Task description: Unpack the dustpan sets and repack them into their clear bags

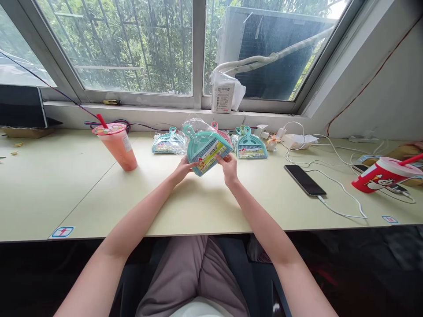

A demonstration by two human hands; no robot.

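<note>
A teal dustpan and brush set [206, 152] in clear plastic, with a yellow label, is held tilted above the table. My left hand [184, 170] grips its lower left edge, and my right hand [228, 168] pinches its lower right side. Behind it, part of a pink set [222, 132] shows. Another wrapped teal set [169, 141] lies to the left, and to the right is a teal set [250, 145] with a green handle behind it.
An orange drink cup [118, 147] stands at the left. A black phone [304, 180] with white cables lies right, near a red cup [380, 176]. A white box [224, 99] sits on the windowsill; a tablet [21, 107] is far left.
</note>
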